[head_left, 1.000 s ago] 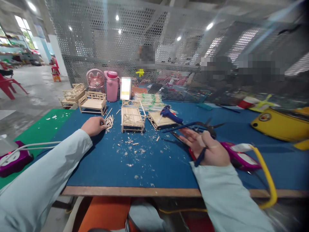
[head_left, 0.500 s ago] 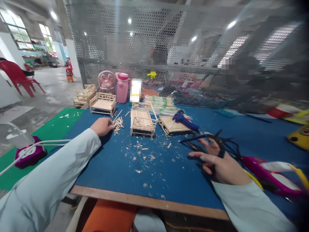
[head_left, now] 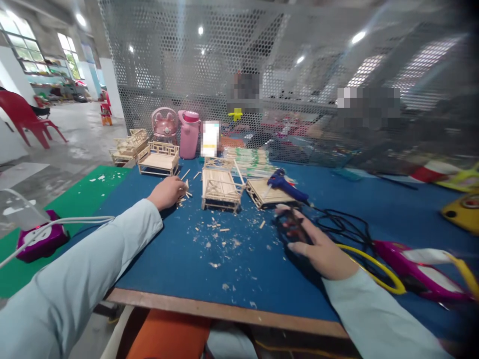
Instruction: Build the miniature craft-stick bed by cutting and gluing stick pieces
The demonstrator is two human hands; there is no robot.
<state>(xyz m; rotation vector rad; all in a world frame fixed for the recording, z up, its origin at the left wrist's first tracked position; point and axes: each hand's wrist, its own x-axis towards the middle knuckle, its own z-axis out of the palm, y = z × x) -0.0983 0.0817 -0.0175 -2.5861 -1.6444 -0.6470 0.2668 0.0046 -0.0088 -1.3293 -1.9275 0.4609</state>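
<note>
My left hand (head_left: 169,192) is closed at a small pile of short wooden sticks (head_left: 181,203), with a stick end showing at the fingertips; the fingers partly hide the pile. On the right, my right hand (head_left: 318,244) is curled around a dark hand tool (head_left: 294,228), blurred by motion, its exact kind unclear. Between the hands stands a miniature bamboo bed (head_left: 221,185) with a railed frame. Beside it lies a flat slatted bamboo piece (head_left: 262,192), and a blue glue gun (head_left: 286,187) rests on that.
Two more small bamboo seats (head_left: 159,158) stand at the back left, near a pink bottle (head_left: 189,135). Bundled sticks (head_left: 247,162) lie at the back, before a perforated metal screen (head_left: 179,65). A black cord (head_left: 344,222) and purple power strip (head_left: 419,271) lie right.
My left hand has shifted slightly right over the stick pile. My right hand has moved left and turned, bringing the dark tool with it, and a yellow ring beside the wrist is now more exposed.
</note>
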